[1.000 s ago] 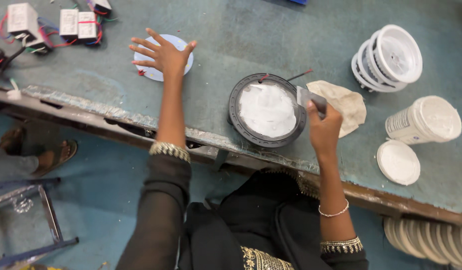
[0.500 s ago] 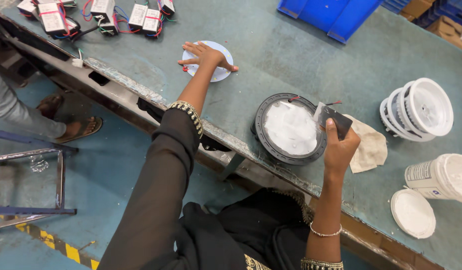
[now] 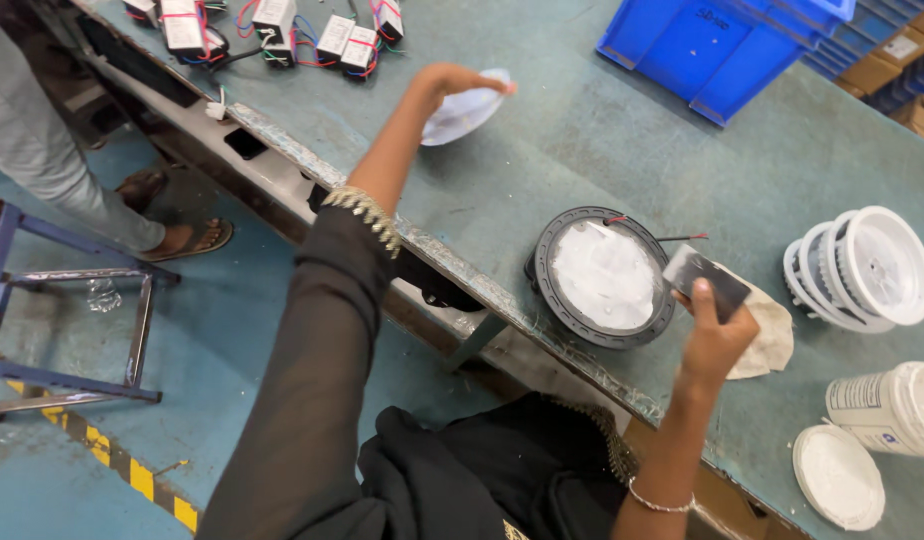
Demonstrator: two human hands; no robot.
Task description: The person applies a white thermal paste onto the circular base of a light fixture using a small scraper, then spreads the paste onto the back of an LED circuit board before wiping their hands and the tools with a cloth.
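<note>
A worn teal tabletop (image 3: 602, 130) with a chipped metal edge runs across a blue-painted floor. The left hand (image 3: 460, 82) is lifted above it, fingers closed around one thin white disc (image 3: 464, 108), tilted. The right hand (image 3: 717, 335) grips one flat dark scraper (image 3: 706, 281) just beside the round black housing (image 3: 604, 278), whose centre is smeared with white paste. A crumpled beige rag (image 3: 767, 335) lies under that hand. Beyond stand stacked white plastic rings (image 3: 862, 268), one tub (image 3: 887, 408), one lid (image 3: 837, 476).

Black sleeve (image 3: 312, 340) with gold-beaded cuff (image 3: 365, 212) (left arm); thin bangle (image 3: 660, 498) on right wrist.
</note>
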